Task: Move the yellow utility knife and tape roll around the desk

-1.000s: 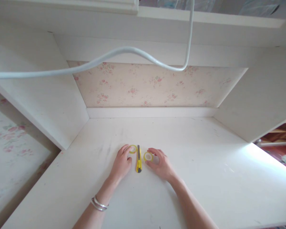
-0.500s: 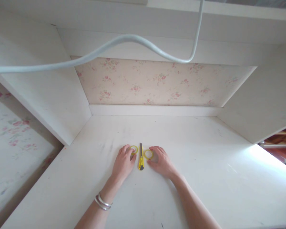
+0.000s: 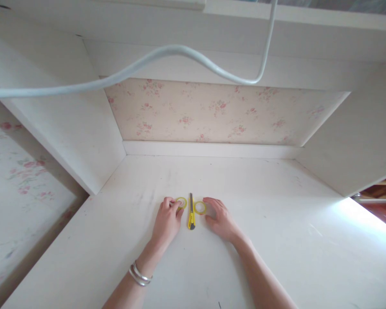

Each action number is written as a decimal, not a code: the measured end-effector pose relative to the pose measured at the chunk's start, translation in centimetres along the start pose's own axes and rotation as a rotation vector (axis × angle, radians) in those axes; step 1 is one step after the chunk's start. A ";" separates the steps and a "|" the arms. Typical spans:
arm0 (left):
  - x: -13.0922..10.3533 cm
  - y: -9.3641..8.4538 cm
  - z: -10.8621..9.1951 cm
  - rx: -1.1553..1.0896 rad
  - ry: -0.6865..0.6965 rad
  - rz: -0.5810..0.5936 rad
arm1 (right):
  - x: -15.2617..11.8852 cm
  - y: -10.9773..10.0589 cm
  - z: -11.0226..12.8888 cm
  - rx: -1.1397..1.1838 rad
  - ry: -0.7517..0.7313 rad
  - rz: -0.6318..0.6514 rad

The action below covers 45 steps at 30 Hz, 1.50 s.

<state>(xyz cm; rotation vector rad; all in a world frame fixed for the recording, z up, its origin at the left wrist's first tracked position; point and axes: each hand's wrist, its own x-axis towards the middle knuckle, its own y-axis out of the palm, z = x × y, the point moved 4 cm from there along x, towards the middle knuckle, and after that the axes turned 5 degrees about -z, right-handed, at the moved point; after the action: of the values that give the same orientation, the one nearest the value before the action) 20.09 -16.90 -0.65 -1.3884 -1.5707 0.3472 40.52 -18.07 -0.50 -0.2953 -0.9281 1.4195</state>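
Right hand (image 3: 223,221) now eased off right tape roll (image 3: 196,212), half-spread, holding nothing; roll closer to utility knife (image 3: 192,216). Left hand (image 3: 166,221) curled over left tape roll (image 3: 185,199), grip unclear.

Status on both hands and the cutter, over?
Left hand at left tape roll. Right hand open beside right roll. Yellow cutter between rolls. White cable across upper view.

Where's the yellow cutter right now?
In the head view, the yellow cutter lies below centre on the white table, between the left yellow ring and the right yellow ring.
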 end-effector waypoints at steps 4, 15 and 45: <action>-0.1 -0.1 0.0 0.017 0.005 0.009 | 0.1 0.1 -0.1 -0.019 0.031 0.019; 0.2 0.6 1.1 -0.097 -0.057 0.025 | 0.1 0.3 -0.3 -0.061 0.068 0.010; 1.9 2.2 -4.7 -0.149 0.104 0.097 | 0.5 0.4 -0.8 -0.002 0.081 -0.057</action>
<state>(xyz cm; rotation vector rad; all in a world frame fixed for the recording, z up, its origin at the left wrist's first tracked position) 25.33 -16.28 0.87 -1.5758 -1.4718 0.2151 40.72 -17.28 -1.10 -0.3233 -0.8651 1.3451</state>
